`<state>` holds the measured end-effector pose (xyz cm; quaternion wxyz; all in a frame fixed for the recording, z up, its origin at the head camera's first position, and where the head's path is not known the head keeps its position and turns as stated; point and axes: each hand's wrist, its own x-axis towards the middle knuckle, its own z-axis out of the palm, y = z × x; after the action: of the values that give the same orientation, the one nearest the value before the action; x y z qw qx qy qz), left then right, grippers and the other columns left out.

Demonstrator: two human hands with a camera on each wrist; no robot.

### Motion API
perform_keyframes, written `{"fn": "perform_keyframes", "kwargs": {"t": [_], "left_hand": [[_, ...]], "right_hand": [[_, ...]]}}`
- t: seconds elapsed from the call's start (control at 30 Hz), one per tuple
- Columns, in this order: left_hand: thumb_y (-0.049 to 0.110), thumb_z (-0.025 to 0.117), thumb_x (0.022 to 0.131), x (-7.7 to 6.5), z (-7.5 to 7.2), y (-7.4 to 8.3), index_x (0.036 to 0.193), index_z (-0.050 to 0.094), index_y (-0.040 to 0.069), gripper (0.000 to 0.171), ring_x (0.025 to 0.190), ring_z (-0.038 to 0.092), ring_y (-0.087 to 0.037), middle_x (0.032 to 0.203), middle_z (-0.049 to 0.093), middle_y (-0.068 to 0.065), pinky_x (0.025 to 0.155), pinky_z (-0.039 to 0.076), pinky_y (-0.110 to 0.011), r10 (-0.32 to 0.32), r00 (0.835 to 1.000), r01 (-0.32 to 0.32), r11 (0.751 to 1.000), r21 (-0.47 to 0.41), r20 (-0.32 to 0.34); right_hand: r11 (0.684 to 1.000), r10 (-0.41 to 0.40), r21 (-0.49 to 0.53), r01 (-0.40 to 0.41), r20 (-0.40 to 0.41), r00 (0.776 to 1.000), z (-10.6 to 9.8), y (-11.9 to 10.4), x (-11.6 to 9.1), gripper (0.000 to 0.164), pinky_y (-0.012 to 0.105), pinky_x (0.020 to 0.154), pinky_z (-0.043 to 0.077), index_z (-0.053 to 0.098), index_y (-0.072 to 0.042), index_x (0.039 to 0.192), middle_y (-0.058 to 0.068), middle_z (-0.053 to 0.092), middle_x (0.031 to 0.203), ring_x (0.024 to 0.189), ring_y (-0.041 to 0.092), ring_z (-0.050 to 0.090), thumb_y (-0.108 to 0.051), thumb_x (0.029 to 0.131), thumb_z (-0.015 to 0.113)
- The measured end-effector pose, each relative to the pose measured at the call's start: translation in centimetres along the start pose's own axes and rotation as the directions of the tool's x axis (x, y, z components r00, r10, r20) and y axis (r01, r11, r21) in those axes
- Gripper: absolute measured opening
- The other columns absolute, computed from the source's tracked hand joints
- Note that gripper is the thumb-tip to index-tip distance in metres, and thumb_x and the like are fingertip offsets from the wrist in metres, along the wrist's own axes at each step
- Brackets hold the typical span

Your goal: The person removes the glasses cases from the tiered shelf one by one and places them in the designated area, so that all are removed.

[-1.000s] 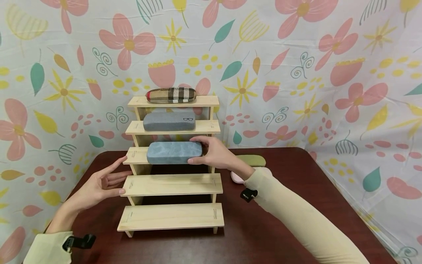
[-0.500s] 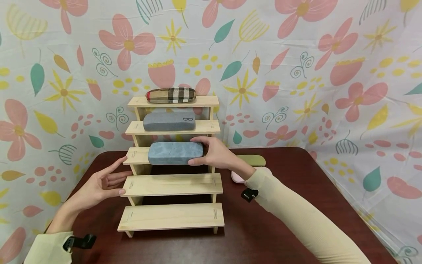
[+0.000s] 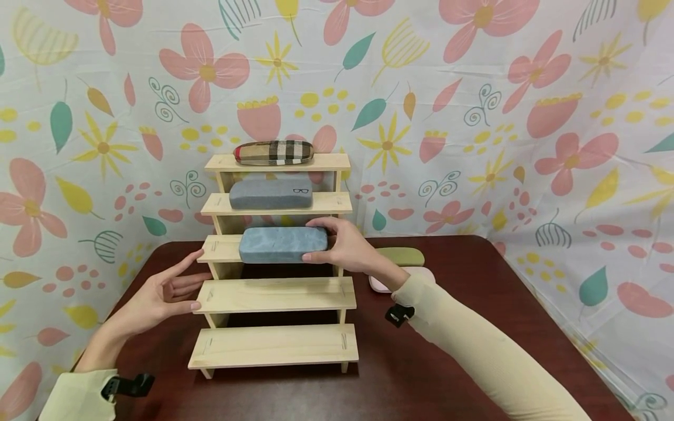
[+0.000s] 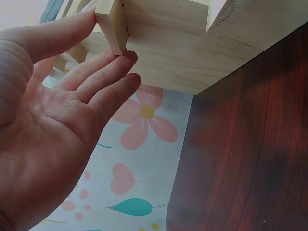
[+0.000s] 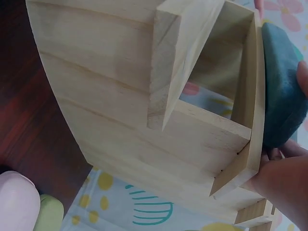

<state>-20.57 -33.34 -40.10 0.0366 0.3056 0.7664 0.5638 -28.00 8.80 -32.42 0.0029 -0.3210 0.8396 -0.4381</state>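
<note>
A light blue glasses case (image 3: 282, 245) lies lengthwise on the middle shelf of a wooden tiered stand (image 3: 279, 295). My right hand (image 3: 344, 248) grips the case's right end, thumb at the front and fingers behind. In the right wrist view the case (image 5: 284, 84) sits on the shelf board, the hand (image 5: 284, 175) partly out of frame. At the stand's left side, my left hand (image 3: 155, 295) touches the ends of two shelves with fairly straight fingers. The left wrist view has that hand (image 4: 62, 106) with its palm in sight and fingertips at a board's end.
A grey glasses case (image 3: 271, 194) with a glasses print lies on the second shelf from the top. On the top shelf is a plaid case (image 3: 274, 152). A green case (image 3: 402, 255) and a pale pink case (image 3: 378, 285) lie on the dark table (image 3: 463, 310), right of the stand.
The light blue glasses case has slid slightly to the right along its shelf, the right hand moving with it. My left hand stays at the stand's side.
</note>
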Motion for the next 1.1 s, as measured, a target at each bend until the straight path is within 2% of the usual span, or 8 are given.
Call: {"fn": "perform_keyframes", "kwargs": {"t": [0.2, 0.33, 0.5, 0.6, 0.77, 0.9, 1.0, 1.1], "left_hand": [[-0.015, 0.070, 0.094, 0.1, 0.0, 0.1, 0.171, 0.015, 0.011, 0.098, 0.135, 0.058, -0.010, 0.154, 0.053, -0.015, 0.086, 0.062, -0.039, -0.005, 1.000, 0.005, 1.000, 0.004, 0.000], [-0.014, 0.070, 0.094, 0.1, 0.1, 0.1, 0.171, 0.015, 0.011, 0.098, 0.134, 0.058, -0.008, 0.153, 0.055, -0.006, 0.087, 0.062, -0.036, -0.005, 1.000, 0.005, 1.000, 0.015, -0.006], [-0.016, 0.070, 0.093, 0.1, 0.1, 0.1, 0.170, 0.016, 0.009, 0.098, 0.134, 0.056, -0.005, 0.155, 0.052, 0.011, 0.090, 0.060, -0.031, 0.024, 1.000, -0.023, 0.999, 0.040, -0.014], [-0.017, 0.070, 0.093, 0.1, 0.1, 0.1, 0.170, 0.016, 0.008, 0.098, 0.134, 0.057, -0.006, 0.155, 0.052, 0.011, 0.090, 0.060, -0.031, 0.031, 0.999, -0.031, 0.999, 0.039, -0.014], [-0.017, 0.069, 0.093, 0.0, 0.1, 0.0, 0.170, 0.015, 0.008, 0.097, 0.135, 0.057, -0.011, 0.155, 0.053, 0.007, 0.087, 0.062, -0.035, 0.024, 1.000, -0.024, 1.000, 0.008, -0.004], [-0.018, 0.069, 0.093, 0.0, 0.1, 0.0, 0.170, 0.015, 0.007, 0.097, 0.135, 0.057, -0.008, 0.158, 0.049, 0.012, 0.089, 0.061, -0.033, 0.039, 0.999, -0.039, 0.999, 0.018, -0.005], [-0.018, 0.069, 0.092, 0.1, 0.1, 0.0, 0.170, 0.016, 0.006, 0.097, 0.135, 0.056, -0.007, 0.160, 0.047, 0.013, 0.090, 0.060, -0.031, 0.049, 0.999, -0.049, 0.998, 0.025, -0.006], [-0.018, 0.069, 0.093, 0.1, 0.0, 0.0, 0.170, 0.015, 0.007, 0.097, 0.135, 0.057, -0.009, 0.158, 0.050, 0.009, 0.088, 0.061, -0.034, 0.046, 0.999, -0.046, 0.999, 0.006, -0.001]], "right_hand": [[1.000, 0.012, 0.021, -0.011, -0.024, 1.000, -0.1, 0.0, -0.7, 0.061, 0.046, 0.094, 0.052, 0.064, -0.013, 0.143, 0.006, 0.059, 0.143, 0.113, 0.023, 0.060, -0.027, 0.088, 0.088], [1.000, 0.016, 0.020, -0.015, -0.033, 0.999, -0.3, 0.1, -1.2, 0.061, 0.048, 0.096, 0.052, 0.064, -0.014, 0.142, 0.006, 0.057, 0.143, 0.116, 0.024, 0.059, -0.029, 0.088, 0.088], [0.998, 0.011, 0.060, -0.010, -0.016, 1.000, -0.7, 0.3, -1.8, 0.061, 0.042, 0.080, 0.052, 0.063, -0.012, 0.144, 0.008, 0.056, 0.144, 0.104, 0.025, 0.060, -0.028, 0.090, 0.087], [0.996, 0.006, 0.084, -0.004, -0.021, 1.000, -0.9, 0.5, -2.2, 0.061, 0.039, 0.072, 0.051, 0.063, -0.012, 0.143, 0.008, 0.057, 0.143, 0.095, 0.025, 0.060, -0.026, 0.089, 0.087], [0.992, 0.006, 0.124, -0.001, -0.033, 0.999, -1.4, 0.7, -2.7, 0.060, 0.037, 0.066, 0.050, 0.063, -0.013, 0.143, 0.008, 0.061, 0.124, 0.082, 0.027, 0.056, -0.023, 0.089, 0.088], [0.989, -0.002, 0.146, 0.008, -0.042, 0.999, -1.8, 0.8, -3.2, 0.059, 0.036, 0.067, 0.048, 0.063, -0.012, 0.142, 0.009, 0.060, 0.110, 0.076, 0.029, 0.050, -0.020, 0.089, 0.087], [0.987, -0.019, 0.156, 0.026, -0.048, 0.999, -2.1, 0.9, -3.7, 0.058, 0.037, 0.072, 0.048, 0.064, -0.011, 0.142, 0.009, 0.062, 0.119, 0.081, 0.028, 0.052, -0.016, 0.089, 0.087], [0.986, -0.030, 0.162, 0.038, -0.053, 0.998, -2.4, 0.9, -4.2, 0.058, 0.036, 0.076, 0.049, 0.064, -0.010, 0.142, 0.007, 0.061, 0.131, 0.087, 0.026, 0.055, -0.014, 0.089, 0.087]]}}
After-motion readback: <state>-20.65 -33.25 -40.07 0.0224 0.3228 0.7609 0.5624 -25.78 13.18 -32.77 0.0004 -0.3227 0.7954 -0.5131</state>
